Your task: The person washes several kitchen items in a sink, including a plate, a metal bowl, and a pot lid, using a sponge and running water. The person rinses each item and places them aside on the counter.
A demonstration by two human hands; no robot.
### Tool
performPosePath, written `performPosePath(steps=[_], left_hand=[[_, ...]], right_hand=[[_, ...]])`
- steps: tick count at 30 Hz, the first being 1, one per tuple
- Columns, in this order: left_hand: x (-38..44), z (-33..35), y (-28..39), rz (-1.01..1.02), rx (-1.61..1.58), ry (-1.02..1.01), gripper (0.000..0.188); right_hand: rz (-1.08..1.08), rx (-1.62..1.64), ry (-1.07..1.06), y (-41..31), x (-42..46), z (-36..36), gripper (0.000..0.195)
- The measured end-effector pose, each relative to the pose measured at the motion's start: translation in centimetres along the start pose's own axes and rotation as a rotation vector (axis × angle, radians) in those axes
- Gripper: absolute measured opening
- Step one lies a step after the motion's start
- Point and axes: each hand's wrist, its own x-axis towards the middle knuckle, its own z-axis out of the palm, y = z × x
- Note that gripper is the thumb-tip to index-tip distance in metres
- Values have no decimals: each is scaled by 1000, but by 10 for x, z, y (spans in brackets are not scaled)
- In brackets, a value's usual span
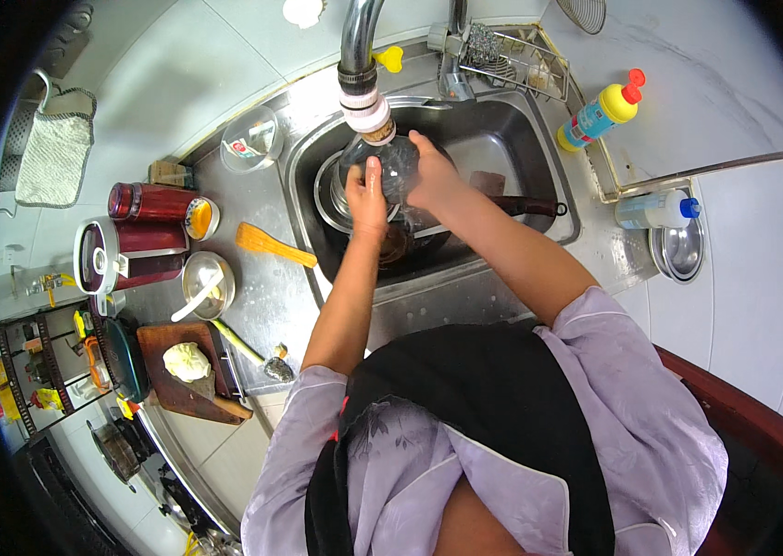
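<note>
Between my two hands, a rounded, glossy see-through vessel [398,165] is held just under the pink-and-white faucet nozzle [363,110]. My left hand [368,198] grips its near left side, thumb up. On its right side, my right hand [435,175] has the thumb stretched along the rim. The vessel's exact kind cannot be made out. Below it, in the steel sink [516,146], lie a round metal bowl [325,194] and a pan with a dark handle [527,206], partly covered by my hands and forearms. A brownish scouring pad [487,183] rests behind the handle.
Left of the sink are a wooden spatula [273,244], a plastic tub [252,142], a steel bowl [214,278] with a white spoon, and a cutting board [155,347] holding cabbage [187,361]. A yellow-and-blue bottle [599,115] and a wire rack [530,66] stand at the right.
</note>
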Motion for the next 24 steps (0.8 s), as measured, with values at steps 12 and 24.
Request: performPosePath(steps=[12, 24], left_hand=[[14, 12, 26, -260, -461, -158, 63], [31, -33, -4, -98, -220, -298, 28]], right_hand=[[17, 8, -262, -9, 2, 3, 41], [195, 14, -157, -15, -12, 10, 42]])
